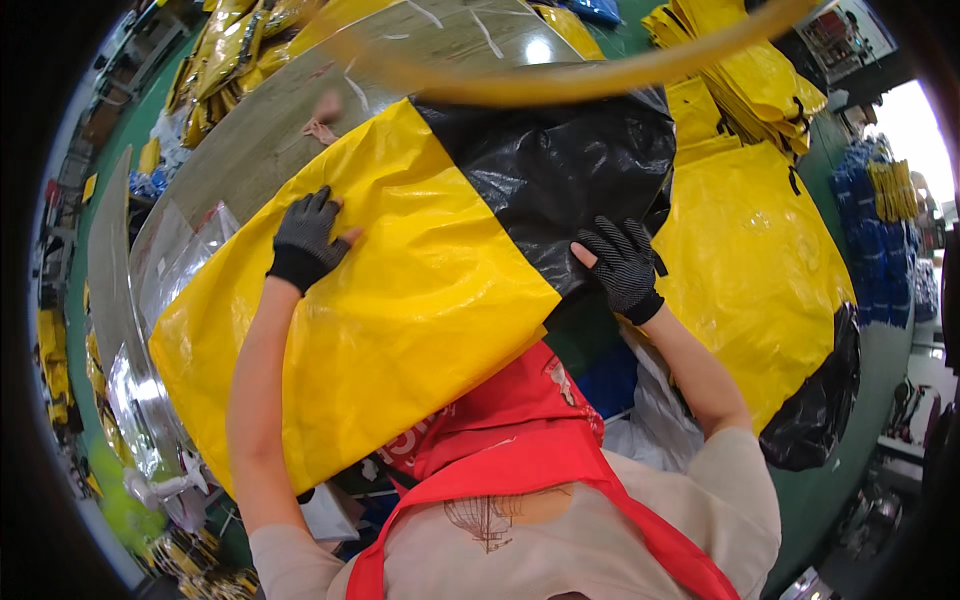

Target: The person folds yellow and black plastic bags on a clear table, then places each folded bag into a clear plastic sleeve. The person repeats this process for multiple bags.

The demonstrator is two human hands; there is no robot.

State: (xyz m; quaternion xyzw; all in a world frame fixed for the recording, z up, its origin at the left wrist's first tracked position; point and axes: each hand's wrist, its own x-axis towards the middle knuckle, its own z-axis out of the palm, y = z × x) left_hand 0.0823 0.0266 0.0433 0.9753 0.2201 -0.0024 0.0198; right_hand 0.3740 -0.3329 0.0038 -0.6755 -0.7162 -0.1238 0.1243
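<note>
The yellow and black bag [400, 300] lies flat on the table [260, 140]. The left hand [305, 240] presses its yellow part, fingers together; the right hand [625, 265] presses the black edge, fingers spread.

Bright overhead light, glare on plastic, fisheye edges dark

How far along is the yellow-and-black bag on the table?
Done: stacks of similar yellow bags lie at the far right, and another one lies flat beside the table. In hand: the yellow-and-black bag is spread on the table, the gloved left hand flat on its yellow part, the gloved right hand on the black part. Left: this bag is unfolded and not yet stacked.
</note>
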